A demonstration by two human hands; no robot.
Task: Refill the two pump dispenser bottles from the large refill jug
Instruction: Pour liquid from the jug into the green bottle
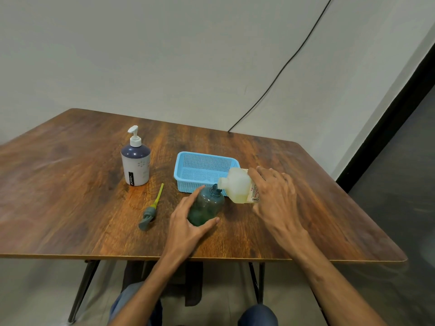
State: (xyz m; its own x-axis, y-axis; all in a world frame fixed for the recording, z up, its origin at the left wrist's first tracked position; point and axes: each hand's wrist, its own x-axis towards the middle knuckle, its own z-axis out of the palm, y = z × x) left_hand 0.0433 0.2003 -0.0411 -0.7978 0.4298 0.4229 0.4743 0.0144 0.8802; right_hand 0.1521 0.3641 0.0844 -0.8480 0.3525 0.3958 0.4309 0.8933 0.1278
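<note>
While our left hand point(188, 225) curls round the uncapped green dispenser bottle point(207, 204) in front of the blue basket point(186, 182), our right hand point(275, 196) grips the tipped refill jug point(236, 184), its spout at the bottle's neck.

It looked like a plain room of a home. A wood-grain table point(70, 184) on dark metal legs point(82, 290) stood against an off-white wall point(164, 55). A black cable point(282, 67) ran down that wall at upper right, a dark skirting strip point(390, 118) edged the grey floor point(404, 161) at right, and 1 pump bottle point(135, 165) stood left of centre.
</note>
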